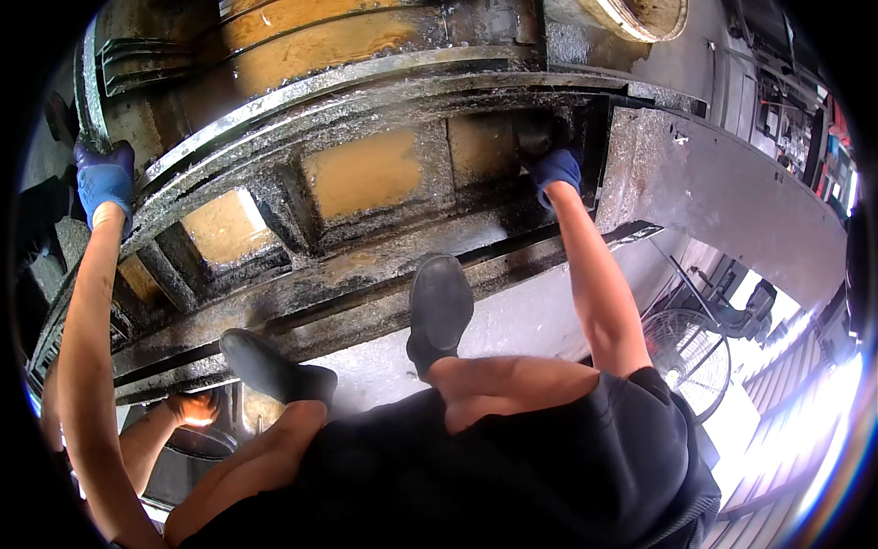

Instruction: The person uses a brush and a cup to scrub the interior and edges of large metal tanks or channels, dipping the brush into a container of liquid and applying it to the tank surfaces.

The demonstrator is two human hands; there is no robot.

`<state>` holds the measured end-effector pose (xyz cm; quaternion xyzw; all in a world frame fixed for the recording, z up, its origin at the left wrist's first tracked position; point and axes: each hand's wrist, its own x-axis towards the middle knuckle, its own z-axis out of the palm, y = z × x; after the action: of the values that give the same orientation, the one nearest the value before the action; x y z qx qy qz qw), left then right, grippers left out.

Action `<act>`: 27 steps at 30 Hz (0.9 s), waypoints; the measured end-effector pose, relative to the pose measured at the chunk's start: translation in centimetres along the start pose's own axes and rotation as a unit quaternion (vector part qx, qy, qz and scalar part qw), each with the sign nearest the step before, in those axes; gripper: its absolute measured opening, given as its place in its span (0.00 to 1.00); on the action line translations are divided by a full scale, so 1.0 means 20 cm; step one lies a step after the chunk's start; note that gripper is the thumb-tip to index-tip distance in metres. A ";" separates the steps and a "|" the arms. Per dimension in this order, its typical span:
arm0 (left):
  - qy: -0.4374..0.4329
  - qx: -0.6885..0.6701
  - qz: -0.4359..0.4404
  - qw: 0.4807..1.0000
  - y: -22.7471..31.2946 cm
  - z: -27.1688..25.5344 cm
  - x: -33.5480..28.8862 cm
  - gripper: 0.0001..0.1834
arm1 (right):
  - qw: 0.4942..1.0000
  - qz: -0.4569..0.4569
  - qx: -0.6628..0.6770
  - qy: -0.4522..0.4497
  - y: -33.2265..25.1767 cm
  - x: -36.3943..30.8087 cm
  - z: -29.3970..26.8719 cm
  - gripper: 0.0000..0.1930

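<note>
My left hand (106,180), in a blue glove with dark fingertips, is closed around the lower end of a metal bar (91,87) at the far left. On the right, my right hand (554,172), also gloved in blue, reaches down into a dark corner of a grimy metal trough (293,206). Its fingers are lost in shadow, so what they touch cannot be made out. Cross ribs split the trough into sections, several of which hold murky brown liquid (366,172). Wet metal chips coat its rims.
My dark shoes (441,306) rest on and near the trough's near ledge. Another person's hand (192,409) shows at lower left. A grey metal panel (722,192) extends rightward, with a round fan (686,361) below it. A whitish bucket (640,18) stands at the top.
</note>
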<state>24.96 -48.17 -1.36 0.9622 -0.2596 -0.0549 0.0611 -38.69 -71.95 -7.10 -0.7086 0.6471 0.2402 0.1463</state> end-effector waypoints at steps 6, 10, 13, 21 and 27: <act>0.008 0.021 0.015 1.000 0.01 0.01 -0.01 0.34 | 0.993 0.091 -0.068 -0.043 -0.35 -0.13 0.21 0.62; 0.008 0.009 0.014 1.000 -0.05 0.01 0.01 0.33 | 0.986 0.112 -0.089 -0.087 -0.61 -0.29 0.24 0.68; 0.006 0.005 0.017 1.000 -0.05 0.01 -0.01 0.33 | 0.993 0.015 -0.078 -0.085 -0.51 -0.28 0.15 0.61; 0.000 -0.007 0.015 1.000 0.02 -0.03 -0.01 0.32 | 0.872 -0.091 0.394 -0.274 -0.17 -0.14 -0.04 0.41; -0.003 -0.011 0.014 1.000 -0.01 -0.01 -0.02 0.32 | 0.807 -0.147 0.482 -0.307 -0.33 -0.39 -0.57 0.43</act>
<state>24.69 -47.70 -1.13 0.9576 -0.2725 -0.0593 0.0717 -30.73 -70.48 6.03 -0.5224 0.4892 0.0779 0.6941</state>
